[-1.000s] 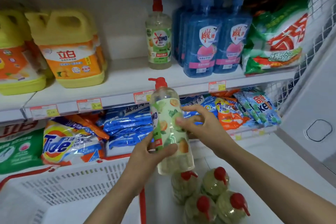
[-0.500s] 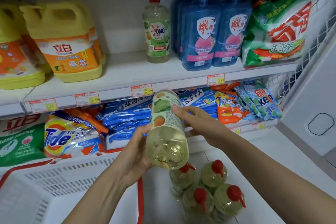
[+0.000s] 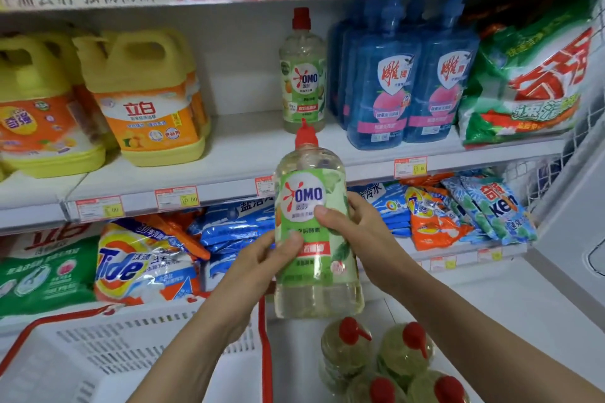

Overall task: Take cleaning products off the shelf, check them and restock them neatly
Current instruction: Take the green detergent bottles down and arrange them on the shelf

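Head cam: both hands clamped on OMO bottle [image 3: 312,239], upright, label facing camera, red cap up, held in front of middle shelf [image 3: 229,154] edge. Left hand [image 3: 258,258] grips its left side, right hand [image 3: 357,232] its right. Second OMO bottle [image 3: 302,75] on that shelf; four more bottles [image 3: 386,363] stand below beside white basket [image 3: 131,337].

I saw that the nearest clear plastic bottle of pale yellow liquid [image 3: 319,285] wore a red cap and a green leafy label with a white roundel and red lettering. The squat plastic jugs [image 3: 144,98] were yellow with orange labels, the soft refill pouches [image 3: 376,85] blue with pink peaches, and the slotted plastic basket [image 3: 131,343] white, rimmed red.
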{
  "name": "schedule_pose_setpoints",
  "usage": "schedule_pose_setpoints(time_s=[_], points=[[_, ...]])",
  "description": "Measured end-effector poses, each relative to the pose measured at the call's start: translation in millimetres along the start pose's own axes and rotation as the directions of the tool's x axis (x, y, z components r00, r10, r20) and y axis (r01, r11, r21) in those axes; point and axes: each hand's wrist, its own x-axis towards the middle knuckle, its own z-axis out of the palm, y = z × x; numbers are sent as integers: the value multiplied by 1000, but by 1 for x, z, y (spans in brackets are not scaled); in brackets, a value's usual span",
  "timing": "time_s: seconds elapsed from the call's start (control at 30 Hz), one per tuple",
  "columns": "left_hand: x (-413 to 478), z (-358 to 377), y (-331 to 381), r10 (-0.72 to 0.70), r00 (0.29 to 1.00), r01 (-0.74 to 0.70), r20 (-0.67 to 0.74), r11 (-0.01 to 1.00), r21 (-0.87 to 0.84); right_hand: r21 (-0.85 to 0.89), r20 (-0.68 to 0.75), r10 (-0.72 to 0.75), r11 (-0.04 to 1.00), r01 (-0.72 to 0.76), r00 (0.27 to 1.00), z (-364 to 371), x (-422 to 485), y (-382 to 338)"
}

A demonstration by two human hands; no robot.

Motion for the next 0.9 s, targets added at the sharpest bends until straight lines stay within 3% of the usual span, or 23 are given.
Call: schedule_pose_setpoints(time_s=[0.1,0.23,0.47,0.7,0.9], points=[[8,-9,8,56,997,-60,-60,996,-71,-72,98,-86,993,93,991,11,10,-9],[30,-29,33,130,960,-158,-249,983,-93,-195,196,-159,961,197,968,19,59,-39],[105,-77,79,325,854,-318,-406,944,87,-377,-50,-327,881,285,944,0,169,-79],[189,-117,86,351,789,-221,-505,928,300,-573,-240,-389,796,194,890,-10,256,-57],[234,-126,79,393,794,-183,-463,882,435,-676,-214,-368,725,135,905,-5,289,-45]])
